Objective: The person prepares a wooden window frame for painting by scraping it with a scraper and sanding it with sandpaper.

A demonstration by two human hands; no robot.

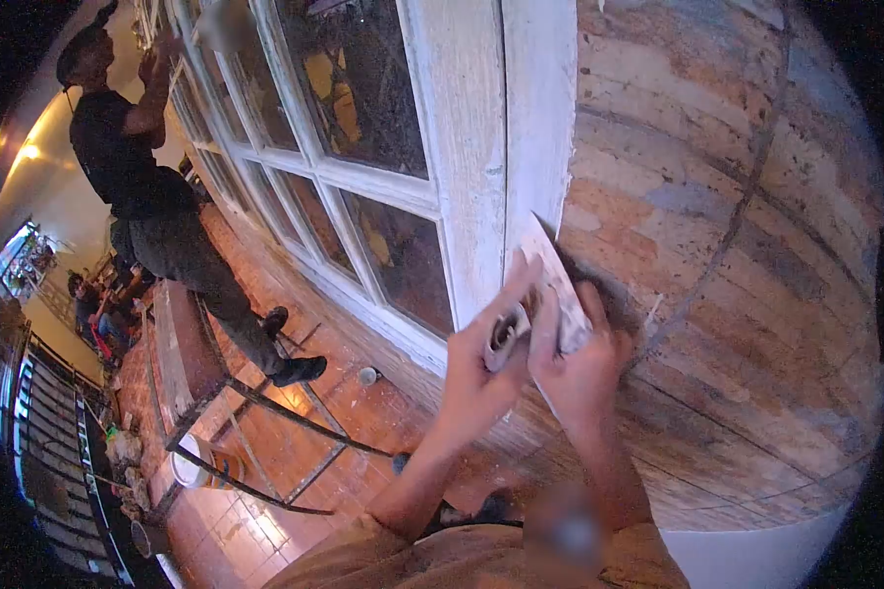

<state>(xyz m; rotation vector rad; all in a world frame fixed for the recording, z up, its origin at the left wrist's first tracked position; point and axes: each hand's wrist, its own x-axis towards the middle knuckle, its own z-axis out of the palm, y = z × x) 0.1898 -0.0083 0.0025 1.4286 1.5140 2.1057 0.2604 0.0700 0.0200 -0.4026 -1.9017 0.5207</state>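
Note:
My left hand is closed around a small pale roll, with its open, coiled end facing me. The fingers of my right hand grip a flat, pale, paper-like sheet. One corner of this sheet points up against the white window frame. Both hands are close together, nearly touching, in front of the frame's edge and the tiled wall. Whether the roll and the sheet are one piece is hidden by my fingers.
On the left, a person in dark clothes stands on a plank bench, hands raised to the window. A white bucket and a cup stand on the tiled floor. Dark railings run along the far left.

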